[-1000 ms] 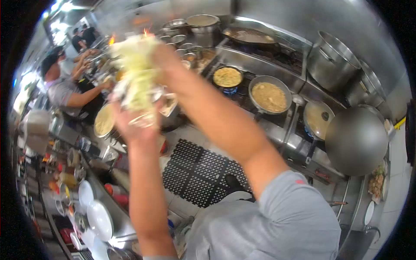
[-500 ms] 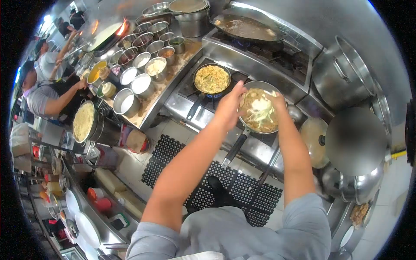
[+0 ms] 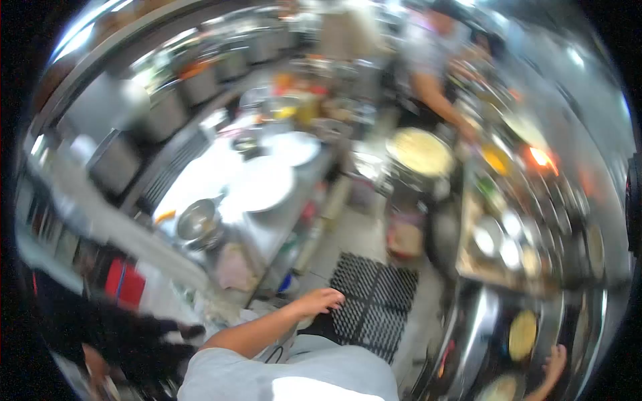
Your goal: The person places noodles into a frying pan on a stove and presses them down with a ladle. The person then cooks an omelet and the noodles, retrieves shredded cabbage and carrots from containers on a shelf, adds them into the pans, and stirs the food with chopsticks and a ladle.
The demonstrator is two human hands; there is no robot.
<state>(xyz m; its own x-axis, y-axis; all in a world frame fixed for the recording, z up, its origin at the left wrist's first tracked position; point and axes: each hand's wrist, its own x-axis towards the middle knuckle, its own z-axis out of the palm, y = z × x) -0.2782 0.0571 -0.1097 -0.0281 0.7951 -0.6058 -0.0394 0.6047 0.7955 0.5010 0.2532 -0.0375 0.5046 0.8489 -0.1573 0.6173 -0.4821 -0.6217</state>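
The wearer's pale grey cloth shirt (image 3: 314,367) fills the bottom middle, a bright patch of light on its lower edge. The left hand (image 3: 322,303) hangs in the air in front of it, fingers loosely curled and nothing held, over a black perforated floor mat (image 3: 374,301). Low at the right edge, the right hand (image 3: 555,364) is blurred, its fingers raised and a little spread, with nothing visible in it. It is just beside a flat, round, yellow layer of cooked food (image 3: 523,335) on the shiny steel stove (image 3: 471,327); whether it touches anything there, one cannot tell. A second, paler round of food (image 3: 503,389) sits nearer, partly cut off by the lower edge. At lower left is a person in dark clothing (image 3: 127,334), near a bright red box (image 3: 125,283). Beyond, on the left, a steel worktop (image 3: 287,224) carries a round metal bowl (image 3: 198,220) and large white round plates (image 3: 261,184). Across the aisle, small round metal containers (image 3: 488,237) crowd together past the stove. Farther off stands a wide round pot (image 3: 408,194) of pale yellow food, with a grey-shirted co-worker (image 3: 431,67) behind it and an orange flame (image 3: 542,158) to the right.
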